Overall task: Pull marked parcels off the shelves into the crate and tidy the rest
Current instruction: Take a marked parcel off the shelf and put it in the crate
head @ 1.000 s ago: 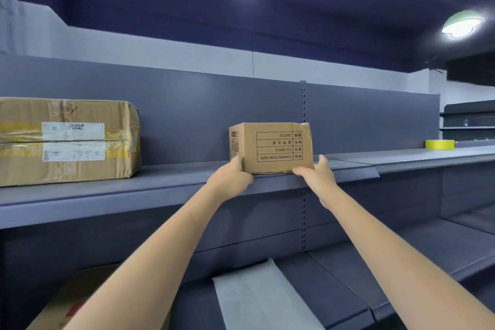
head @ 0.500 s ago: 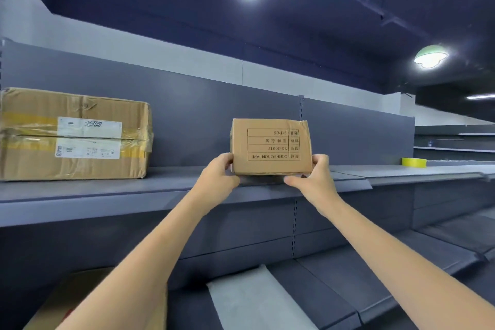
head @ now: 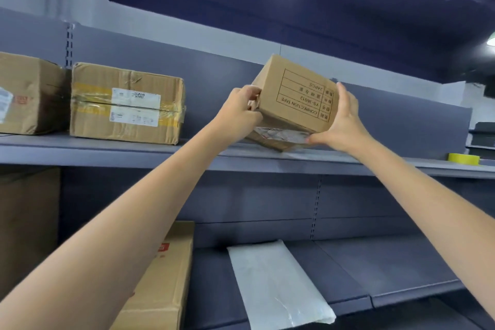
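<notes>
A small brown cardboard box [head: 296, 96] printed "CORRECTION TAPE" is tilted back above the upper grey shelf [head: 160, 154], its underside with a white label turned toward me. My left hand [head: 238, 112] grips its left end. My right hand [head: 341, 120] holds its right side, thumb under the lower edge. Only the box's lower corner is near the shelf surface.
On the same shelf to the left stand a taped carton with white labels [head: 126, 103] and another carton [head: 29, 94]. A yellow tape roll [head: 464, 158] lies far right. On the lower shelf are a long carton [head: 163, 281] and a white bag [head: 276, 281].
The small box stood upright on the shelf with my hands at its lower corners; now both hands have tipped it back and lifted it. My view has shifted left and closer.
</notes>
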### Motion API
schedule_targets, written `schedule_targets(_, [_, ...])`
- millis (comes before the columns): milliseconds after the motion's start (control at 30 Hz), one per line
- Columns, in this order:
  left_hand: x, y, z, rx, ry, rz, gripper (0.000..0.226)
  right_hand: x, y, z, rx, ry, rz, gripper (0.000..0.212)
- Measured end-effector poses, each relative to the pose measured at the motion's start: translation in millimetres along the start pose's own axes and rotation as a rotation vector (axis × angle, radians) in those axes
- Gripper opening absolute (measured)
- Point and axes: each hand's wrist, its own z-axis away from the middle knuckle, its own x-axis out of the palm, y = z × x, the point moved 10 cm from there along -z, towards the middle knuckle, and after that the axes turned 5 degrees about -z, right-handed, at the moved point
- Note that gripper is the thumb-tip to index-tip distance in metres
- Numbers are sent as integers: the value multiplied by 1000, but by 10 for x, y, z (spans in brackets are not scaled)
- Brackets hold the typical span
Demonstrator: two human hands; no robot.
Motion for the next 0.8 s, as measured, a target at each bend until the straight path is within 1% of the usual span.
schedule_targets(67, [74,131,8,31,-7,-32,42,-66,52,23,-22,-7,71,130])
schedule_targets(167, [160,221,-1,50,-20,-143,40,-124,81,41,-58,-28,157,132])
schedule_targets(233, [174,217,-9,31,-19,-180,38,-174,87,42,-96,-1,172,130])
schedule_targets(300, [161,172,2,-7,-8,-186,43,-243,123,58,-111,54,125,127])
schedule_targets(333, [144,125,18,-40,6,-195,45,-283,179,70,-91,87,62,124])
schedule_targets(400, [82,-9,57,-119,49,-250,45,-357,399,102,28,162,-140,122])
schedule_targets(467, [31,-218,106,-225,65,-277,51,-323,659,142,197,174,-440,122])
schedule_targets(500, [-3,-357,135,-293,70,-255,59,-258,745,165,253,152,-619,118])
schedule_targets(533, [-49,-489,174,-359,82,-207,69,-188,792,185,289,122,-791,104])
schedule_targets(567, [-91,-618,213,-414,94,-143,79,-127,788,207,314,88,-939,81])
schedule_targets(600, [-119,-704,246,-443,101,-76,87,-83,748,238,334,54,-1051,54])
schedule_targets(633, [-136,-766,263,-456,100,-18,92,-38,713,273,364,17,-1131,33])
schedule_targets(667, [-142,-783,278,-452,94,31,93,14,686,314,398,-26,-1193,21])
schedule_targets(733, [-130,-742,272,-412,93,148,81,105,659,383,446,-120,-1277,14])
schedule_targets(800, [-128,-684,266,-382,114,308,60,156,637,465,475,-184,-1285,17])
